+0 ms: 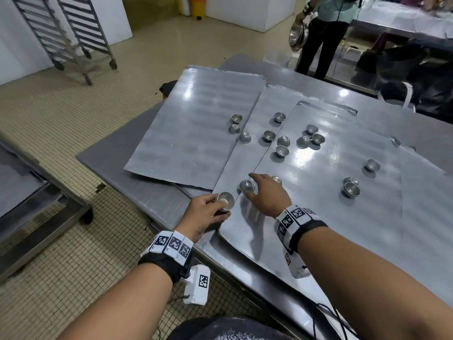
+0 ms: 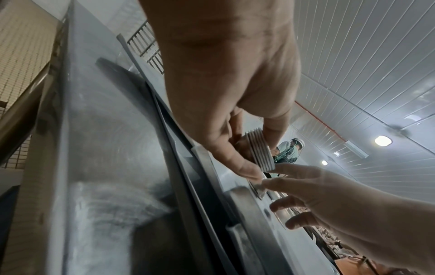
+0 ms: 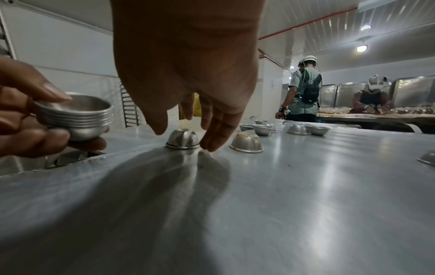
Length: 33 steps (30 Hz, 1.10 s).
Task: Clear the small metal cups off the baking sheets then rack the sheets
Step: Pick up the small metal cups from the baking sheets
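Note:
Three overlapping baking sheets lie on the steel table. Several small metal cups are scattered over the middle and right sheets, some upright, some upside down. My left hand grips a nested stack of cups at the near edge of the sheets; the same stack shows in the right wrist view. My right hand hovers over an upside-down cup, thumb on one side and fingertips touching the sheet on the other. Another upside-down cup sits just to its right.
Two wheeled tray racks stand on the tiled floor at the far left. A person holding metal bowls stands beyond the table. A low steel cart is at my left. A dark bag lies at the table's far right.

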### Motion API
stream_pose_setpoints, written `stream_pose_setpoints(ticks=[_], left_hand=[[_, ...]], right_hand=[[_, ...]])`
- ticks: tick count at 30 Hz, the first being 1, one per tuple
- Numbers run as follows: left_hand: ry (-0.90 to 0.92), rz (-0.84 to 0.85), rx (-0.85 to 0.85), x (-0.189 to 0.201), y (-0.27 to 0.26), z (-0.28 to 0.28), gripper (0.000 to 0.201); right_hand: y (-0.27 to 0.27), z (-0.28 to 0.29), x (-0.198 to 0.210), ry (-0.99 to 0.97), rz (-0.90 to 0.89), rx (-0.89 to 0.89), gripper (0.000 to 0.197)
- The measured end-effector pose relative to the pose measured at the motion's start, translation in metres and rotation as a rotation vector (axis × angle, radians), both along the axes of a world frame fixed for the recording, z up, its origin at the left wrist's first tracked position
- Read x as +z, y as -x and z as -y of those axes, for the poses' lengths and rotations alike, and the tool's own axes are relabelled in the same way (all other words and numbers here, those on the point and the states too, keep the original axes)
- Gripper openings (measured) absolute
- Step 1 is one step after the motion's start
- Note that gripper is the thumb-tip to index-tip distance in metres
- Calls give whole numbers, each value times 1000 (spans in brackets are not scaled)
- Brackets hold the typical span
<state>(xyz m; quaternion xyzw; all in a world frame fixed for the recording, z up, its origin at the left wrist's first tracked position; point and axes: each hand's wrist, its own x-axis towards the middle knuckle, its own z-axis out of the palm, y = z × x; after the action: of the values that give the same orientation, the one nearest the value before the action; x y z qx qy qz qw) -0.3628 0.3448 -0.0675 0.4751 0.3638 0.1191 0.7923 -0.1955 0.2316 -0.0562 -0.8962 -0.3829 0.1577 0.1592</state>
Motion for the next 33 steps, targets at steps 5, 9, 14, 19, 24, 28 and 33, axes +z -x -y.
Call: stream_pose_setpoints(ticks=[5, 9, 14, 19, 24, 28, 33], left_hand=[[1, 12, -4, 2, -2, -12, 6], [-12, 28, -9, 6, -3, -22, 6], [-34, 27, -36, 6, -9, -29, 9], [-39, 19, -67, 5, -16, -29, 10], [-66, 10, -91, 2, -24, -26, 13], [-67, 9, -111, 1, -28, -21, 12], [-67, -13, -129, -1, -28, -16, 15]], right_hand=[[-3, -17, -2, 132, 22, 66, 53], [-6, -20, -7, 140, 20, 42, 45], [-7, -19, -9, 44, 7, 16, 42], [-5, -6, -10, -37, 5, 7, 45], [-4, 10, -15, -83, 14, 1, 22], [-1, 21, -17, -57, -3, -18, 42], [-1, 29, -14, 1, -28, -34, 57]])
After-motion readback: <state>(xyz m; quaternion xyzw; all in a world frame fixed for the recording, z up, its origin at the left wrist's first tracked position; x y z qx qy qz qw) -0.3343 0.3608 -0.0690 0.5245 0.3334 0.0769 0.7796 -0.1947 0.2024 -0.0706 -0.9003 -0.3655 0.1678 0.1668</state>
